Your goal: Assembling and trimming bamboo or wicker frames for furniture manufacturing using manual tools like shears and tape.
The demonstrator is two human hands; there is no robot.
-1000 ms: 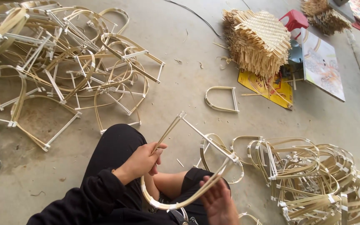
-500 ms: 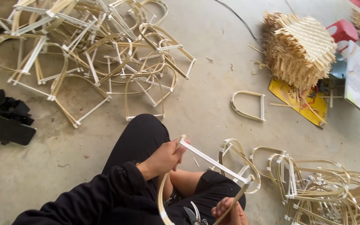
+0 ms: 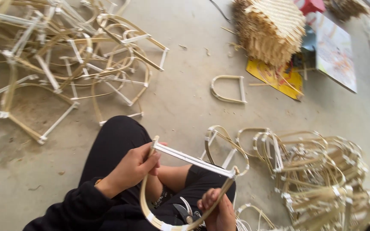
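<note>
Our left hand (image 3: 131, 169) pinches the frame (image 3: 185, 188) at its upper corner, fingers closed on the bent strip where the white bar begins. Our right hand (image 3: 219, 209) is curled around the frame's lower arc, with pruners (image 3: 185, 211) just beside its fingers. We judge we're checking the bound corners; next calls for turning the frame steadily without springing the bend.

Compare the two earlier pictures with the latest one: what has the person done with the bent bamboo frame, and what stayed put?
The bamboo frame turned: its straight bar, pointing away before, now lies across the lap. The left hand kept its corner; the right hand grips the curved strip. The frame piles on the floor stayed.
</note>
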